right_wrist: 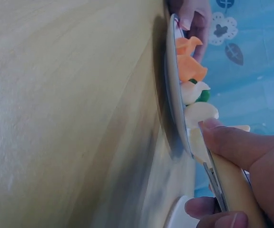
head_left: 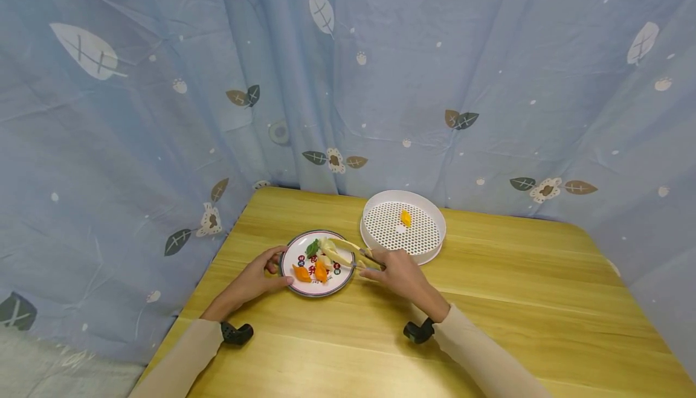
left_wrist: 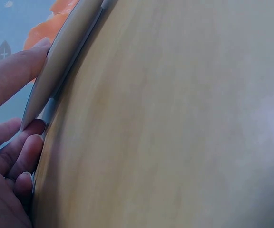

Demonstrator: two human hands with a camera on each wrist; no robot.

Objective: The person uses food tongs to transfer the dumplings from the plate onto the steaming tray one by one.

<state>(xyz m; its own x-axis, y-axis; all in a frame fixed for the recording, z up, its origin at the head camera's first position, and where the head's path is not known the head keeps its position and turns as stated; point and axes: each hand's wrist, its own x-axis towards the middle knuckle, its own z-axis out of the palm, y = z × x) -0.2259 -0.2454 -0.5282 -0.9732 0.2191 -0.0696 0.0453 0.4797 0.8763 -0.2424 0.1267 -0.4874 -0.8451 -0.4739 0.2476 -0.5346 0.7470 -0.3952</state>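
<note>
My left hand [head_left: 261, 278] grips the left rim of a round white plate [head_left: 310, 290], thumb on top and fingers under the edge. The plate carries two orange dumpling-shaped pieces [head_left: 321, 272], a green one [head_left: 312, 248] and several pale ones [right_wrist: 201, 114]. In my right hand [head_left: 401, 273] is a pair of tongs [head_left: 348, 263] with cream-coloured arms, reaching over the plate from the right. Their tips are at a pale piece near the plate's far side; I cannot tell whether they pinch it.
Behind and right of the plate stands a round white basket [head_left: 403, 253] with a perforated bottom, a yellow-orange piece [head_left: 406, 218] lying in it. Both are on a wooden table [head_left: 516, 301]. A blue patterned curtain [head_left: 391, 84] hangs along the table's back and left edges.
</note>
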